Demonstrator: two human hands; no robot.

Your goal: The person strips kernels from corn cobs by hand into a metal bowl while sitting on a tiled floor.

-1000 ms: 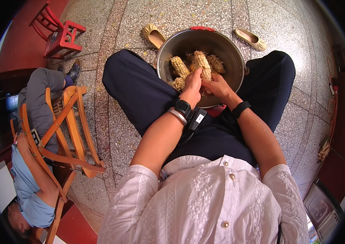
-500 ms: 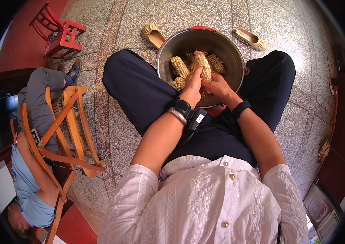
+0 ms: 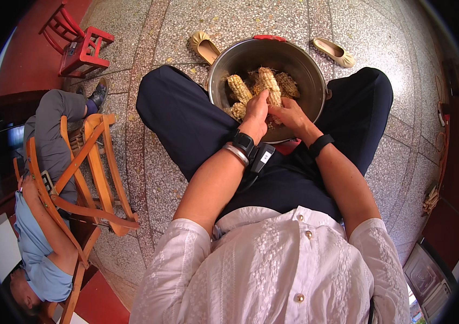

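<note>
Corn cob (image 3: 270, 83): inside the metal pot, leaning away from the person, its near end between the two hands and its far end showing beyond the thumbs.
Left hand (image 3: 255, 113): clamped on the cob's near end from the left, fingertips hidden.
Right hand (image 3: 291, 114): closed round the same end from the right, close beside the left.
Other cobs (image 3: 239, 88): beyond and left of the left hand.
Metal pot (image 3: 311, 102): between the person's knees.
</note>
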